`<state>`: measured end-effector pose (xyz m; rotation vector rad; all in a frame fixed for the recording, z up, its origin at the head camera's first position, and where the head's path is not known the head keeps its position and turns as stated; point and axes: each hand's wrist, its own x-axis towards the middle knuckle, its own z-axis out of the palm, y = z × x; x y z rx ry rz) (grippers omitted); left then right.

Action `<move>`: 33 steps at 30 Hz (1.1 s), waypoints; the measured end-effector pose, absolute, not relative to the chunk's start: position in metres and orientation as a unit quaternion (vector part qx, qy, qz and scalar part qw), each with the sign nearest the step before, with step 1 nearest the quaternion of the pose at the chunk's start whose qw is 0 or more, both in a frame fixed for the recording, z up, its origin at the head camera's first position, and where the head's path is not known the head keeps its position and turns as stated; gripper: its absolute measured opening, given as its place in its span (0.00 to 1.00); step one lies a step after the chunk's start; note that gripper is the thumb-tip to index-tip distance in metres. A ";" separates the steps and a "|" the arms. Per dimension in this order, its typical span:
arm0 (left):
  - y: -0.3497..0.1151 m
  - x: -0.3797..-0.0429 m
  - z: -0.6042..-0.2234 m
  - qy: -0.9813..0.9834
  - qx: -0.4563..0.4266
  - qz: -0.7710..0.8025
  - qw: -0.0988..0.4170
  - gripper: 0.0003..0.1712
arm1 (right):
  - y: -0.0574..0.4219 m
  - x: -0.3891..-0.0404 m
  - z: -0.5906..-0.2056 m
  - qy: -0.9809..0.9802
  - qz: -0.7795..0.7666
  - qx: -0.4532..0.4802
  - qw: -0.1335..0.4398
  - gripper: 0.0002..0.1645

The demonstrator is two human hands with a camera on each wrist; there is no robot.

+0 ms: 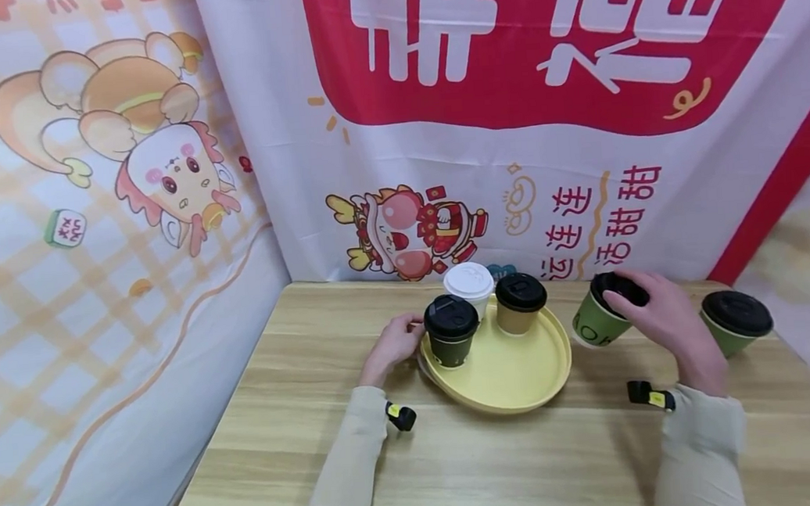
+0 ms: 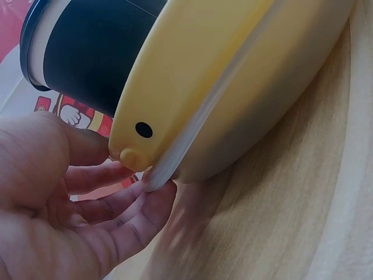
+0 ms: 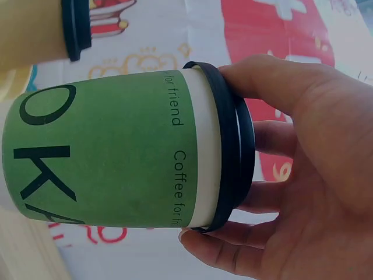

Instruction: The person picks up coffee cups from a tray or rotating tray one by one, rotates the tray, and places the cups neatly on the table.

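Observation:
On the wooden table lies a round yellow tray [image 1: 520, 382] [image 2: 221, 76]. My left hand [image 1: 409, 335] [image 2: 131, 175] pinches its left rim, thumb above and fingers below. Just inside that rim stands a dark cup with a black lid [image 1: 451, 336] [image 2: 87, 52]. A tan cup with a black lid [image 1: 519, 308] [image 3: 29, 29] sits at the tray's back, and a white cup [image 1: 469, 284] stands behind them. My right hand [image 1: 630, 297] [image 3: 268, 146] grips a green cup [image 1: 594, 327] [image 3: 116, 151] by its black lid, tilted, just right of the tray.
A second green cup with a black lid [image 1: 734, 324] stands at the far right of the table [image 1: 504, 465]. Printed cloth banners [image 1: 509, 120] hang close behind and along the left. The table's left edge drops off beside my left sleeve [image 1: 349, 461].

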<state>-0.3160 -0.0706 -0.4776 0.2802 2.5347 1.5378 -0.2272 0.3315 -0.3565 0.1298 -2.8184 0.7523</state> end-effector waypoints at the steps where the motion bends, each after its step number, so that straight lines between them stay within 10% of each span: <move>1: -0.071 -0.316 -0.477 0.849 0.095 0.514 0.082 0.15 | 0.334 -0.228 -0.358 -0.960 0.254 0.044 0.112 0.39; 33: -0.071 -0.315 -0.480 0.853 0.100 0.507 0.071 0.13 | 0.380 -0.248 -0.405 -0.967 0.223 -0.029 0.116 0.35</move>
